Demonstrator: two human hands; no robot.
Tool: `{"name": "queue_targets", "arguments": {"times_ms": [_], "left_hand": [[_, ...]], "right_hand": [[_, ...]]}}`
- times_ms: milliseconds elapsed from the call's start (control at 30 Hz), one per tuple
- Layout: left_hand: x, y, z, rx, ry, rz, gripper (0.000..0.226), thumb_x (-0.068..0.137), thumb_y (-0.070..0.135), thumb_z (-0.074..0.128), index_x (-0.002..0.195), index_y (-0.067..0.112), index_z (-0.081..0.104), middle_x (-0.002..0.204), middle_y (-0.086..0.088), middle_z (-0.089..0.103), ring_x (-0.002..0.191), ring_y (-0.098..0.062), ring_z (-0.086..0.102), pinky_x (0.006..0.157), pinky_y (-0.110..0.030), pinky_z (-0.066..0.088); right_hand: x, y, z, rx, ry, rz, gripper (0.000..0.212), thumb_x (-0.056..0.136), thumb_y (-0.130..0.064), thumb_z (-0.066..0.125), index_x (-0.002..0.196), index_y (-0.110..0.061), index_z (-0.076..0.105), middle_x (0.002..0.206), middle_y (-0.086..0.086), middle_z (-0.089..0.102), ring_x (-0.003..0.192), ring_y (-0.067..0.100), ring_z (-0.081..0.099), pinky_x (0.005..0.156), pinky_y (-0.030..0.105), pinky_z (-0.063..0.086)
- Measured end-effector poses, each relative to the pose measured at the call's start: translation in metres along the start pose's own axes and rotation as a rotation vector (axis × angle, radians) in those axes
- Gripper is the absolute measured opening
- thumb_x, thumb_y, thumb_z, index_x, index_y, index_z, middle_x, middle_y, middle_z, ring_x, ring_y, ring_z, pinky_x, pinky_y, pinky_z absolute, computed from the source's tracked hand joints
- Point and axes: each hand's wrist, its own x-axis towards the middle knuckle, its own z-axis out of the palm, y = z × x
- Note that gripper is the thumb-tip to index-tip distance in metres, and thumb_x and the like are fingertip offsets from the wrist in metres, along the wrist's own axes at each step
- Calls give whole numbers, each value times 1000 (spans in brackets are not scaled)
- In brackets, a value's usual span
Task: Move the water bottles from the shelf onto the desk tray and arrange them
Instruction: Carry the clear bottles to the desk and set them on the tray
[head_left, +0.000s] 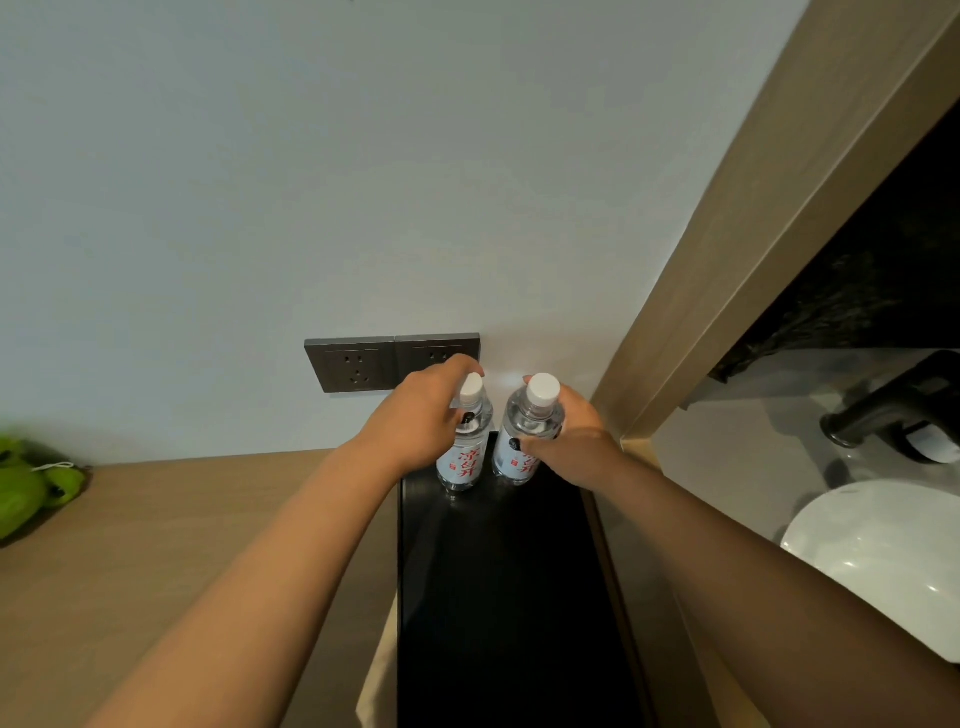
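Head camera looks down at two water bottles standing upright at the far end of a black tray (498, 597), close to the wall and just below a pair of wall sockets (358, 364). Left hand (421, 415) wraps the shoulder of the left bottle (465, 457), fingers curled over near its white cap; right hand (571, 441) holds the right bottle (524, 441) the same way from the outer side, thumb across the front, so each grip is clasped on its own bottle. Holding them high and from opposite sides likely lets the person steady both and nudge them into an even pair, labels facing forward. The bottles stand just beside each other with a narrow gap between; whether their bases rest fully on the tray I cannot tell. Room is tight behind, where the wall stops them, and to the right, where a wooden frame (727, 270) runs close by the tray's edge. Toward the person the tray lies open, and the counter (208, 519) spreads to the left, with a green object (31, 483) well apart.
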Motion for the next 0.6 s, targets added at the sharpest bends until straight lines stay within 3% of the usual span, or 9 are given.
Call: {"name": "queue_targets", "arguments": {"times_ms": [367, 500, 600], "left_hand": [[-4, 4, -1, -47, -22, -33, 56, 88, 14, 65, 137, 24, 39, 134, -4, 54, 121, -22, 53, 90, -24, 41], [-11, 15, -10, -95, -5, -51, 63, 90, 20, 63, 144, 21, 31, 143, -4, 48, 128, -22, 48, 99, -28, 39], [-18, 28, -18, -87, 7, -20, 61, 92, 23, 59, 146, 18, 30, 145, -3, 46, 129, -21, 47, 102, -29, 38]], "right_hand": [[2, -2, -5, 3, -48, 15, 71, 68, 2, 78, 129, -21, 49, 124, 4, 60, 117, 22, 57, 103, 45, 46], [-7, -6, -11, 23, -34, 30, 96, 73, -1, 79, 150, -15, 24, 148, 6, 41, 136, 22, 40, 112, 40, 35], [-24, -11, -19, 18, -24, 49, 101, 78, -11, 78, 153, -20, 12, 156, 4, 29, 142, 20, 30, 113, 39, 31]]}}
